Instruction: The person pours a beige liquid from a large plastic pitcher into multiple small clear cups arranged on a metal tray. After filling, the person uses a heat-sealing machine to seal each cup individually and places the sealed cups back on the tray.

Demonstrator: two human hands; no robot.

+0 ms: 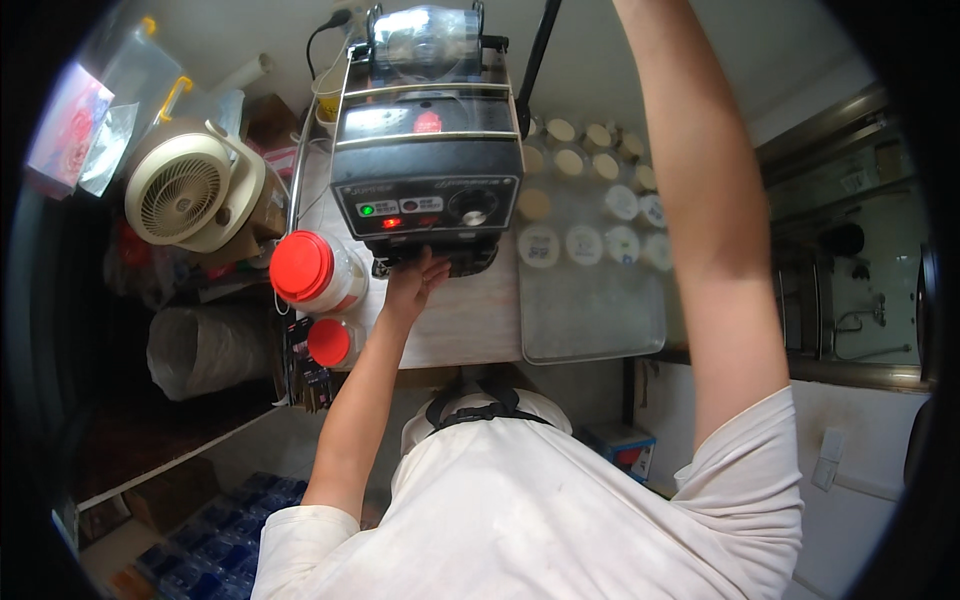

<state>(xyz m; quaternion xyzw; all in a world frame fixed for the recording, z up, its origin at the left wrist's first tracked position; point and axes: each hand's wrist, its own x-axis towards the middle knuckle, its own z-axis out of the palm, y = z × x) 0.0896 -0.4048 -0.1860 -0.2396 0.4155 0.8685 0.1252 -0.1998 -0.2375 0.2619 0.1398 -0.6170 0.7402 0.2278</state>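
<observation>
A black cup-sealing machine (427, 172) stands before me, with a roll of clear film (426, 43) on top. Green and red lights glow on its front panel beside a round dial (474, 206). My left hand (417, 289) is at the black tray (469, 261) under the front, fingers partly spread; whether they grip it is unclear. A black lever (541, 56) rises along the machine's right side. My right arm stretches up past the top edge, so the right hand is out of view.
Red-lidded plastic jars, one large (302, 266) and one small (329, 343), stand left of the machine. Several lidded cups (584, 246) sit on a metal tray (592, 319) at right. A beige fan (184, 187) and a plastic-lined bin (202, 352) are further left.
</observation>
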